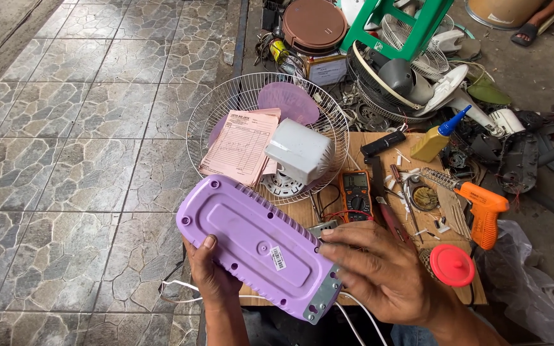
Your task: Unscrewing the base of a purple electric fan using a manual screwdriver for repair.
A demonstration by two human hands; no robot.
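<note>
The left hand (209, 277) grips the near-left edge of a lilac plastic oblong base panel (251, 243), thumb laid on its flat underside, fingers hidden beneath. The panel is held tilted above the near-left corner of the bare wooden board surface (370, 142), with grey patterned stone floor tiles (84, 128) to its left. Just behind the panel lies a round white wire fan guard (226, 102), holding a pink paper receipt pad (240, 146) and a white boxy plastic motor housing (299, 152). The right hand (379, 269) rests flat on the panel's right end, fingers spread over the edge by a grey metal bracket (325, 298), pressing rather than clasping. Right of the panel's far end sits a dark multimeter with orange trim (356, 194). Farther right of the panel lie an orange soldering gun (482, 208) and, nearer, a round red plastic cap (452, 264). A yellow glue bottle with blue nozzle (437, 138) stands well behind these.
</note>
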